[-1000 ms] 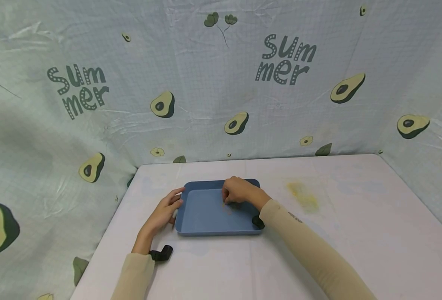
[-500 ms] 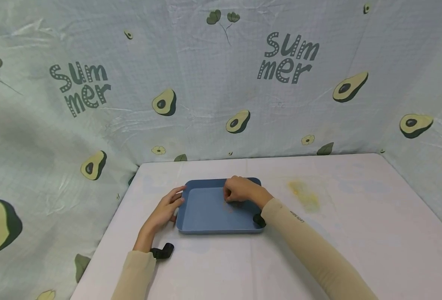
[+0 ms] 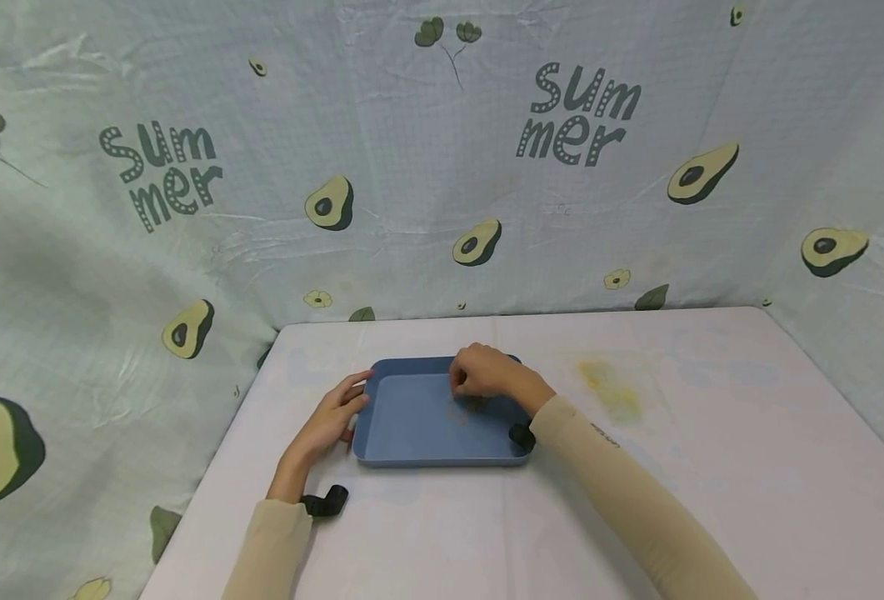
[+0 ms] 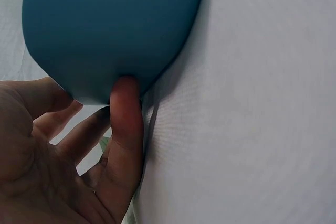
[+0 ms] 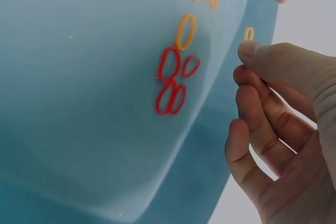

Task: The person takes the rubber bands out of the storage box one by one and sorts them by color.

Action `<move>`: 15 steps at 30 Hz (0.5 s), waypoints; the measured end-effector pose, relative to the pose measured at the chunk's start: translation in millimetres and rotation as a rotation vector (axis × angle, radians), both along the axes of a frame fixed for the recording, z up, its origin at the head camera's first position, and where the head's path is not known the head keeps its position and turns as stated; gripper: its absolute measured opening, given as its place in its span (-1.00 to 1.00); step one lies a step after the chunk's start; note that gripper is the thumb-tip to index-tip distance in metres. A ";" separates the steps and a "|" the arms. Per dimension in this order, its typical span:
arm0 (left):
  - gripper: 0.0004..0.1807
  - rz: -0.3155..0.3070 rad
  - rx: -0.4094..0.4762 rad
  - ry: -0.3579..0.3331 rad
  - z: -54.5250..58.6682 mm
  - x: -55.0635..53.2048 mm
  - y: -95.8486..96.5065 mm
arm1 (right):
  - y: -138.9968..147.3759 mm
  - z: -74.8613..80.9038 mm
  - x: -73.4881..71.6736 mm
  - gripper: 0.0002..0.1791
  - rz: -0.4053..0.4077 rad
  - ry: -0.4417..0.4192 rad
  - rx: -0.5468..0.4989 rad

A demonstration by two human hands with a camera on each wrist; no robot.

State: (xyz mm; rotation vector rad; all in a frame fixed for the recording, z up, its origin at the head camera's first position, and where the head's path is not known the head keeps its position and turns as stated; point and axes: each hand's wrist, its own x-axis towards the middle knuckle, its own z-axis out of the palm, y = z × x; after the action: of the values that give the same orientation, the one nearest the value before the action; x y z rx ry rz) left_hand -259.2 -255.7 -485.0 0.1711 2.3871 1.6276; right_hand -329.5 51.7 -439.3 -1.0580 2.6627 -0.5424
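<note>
One small orange rubber band (image 5: 247,33) sits pinched in my right hand (image 3: 479,371), upper right of the right wrist view. Three orange bands (image 5: 181,32) and four red bands (image 5: 169,81) lie on the blue tray (image 3: 404,425), upper centre there. My left hand (image 3: 327,421) grips the tray's edge, left of centre in the head view. I judge this a picking-out step; the next move calls for a light, steady pinch.
</note>
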 end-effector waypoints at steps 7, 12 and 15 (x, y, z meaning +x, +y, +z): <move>-0.42 -0.006 -0.001 0.003 -0.2 -1.2 0.9 | 3.9 9.3 3.3 -0.90 -0.003 0.027 0.000; -0.43 -0.008 0.009 -0.005 -0.8 -1.0 1.4 | 7.0 14.8 7.3 -0.90 0.000 0.073 -0.006; -0.43 -0.015 0.017 -0.001 -1.4 -1.2 1.2 | 9.9 16.9 9.3 -0.90 -0.011 0.091 -0.015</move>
State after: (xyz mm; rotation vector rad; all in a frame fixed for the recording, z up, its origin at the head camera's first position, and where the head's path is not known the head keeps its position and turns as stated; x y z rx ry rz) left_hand -260.4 -254.5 -486.4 0.1911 2.3659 1.6411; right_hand -320.1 61.6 -422.4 -1.0981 2.7482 -0.5297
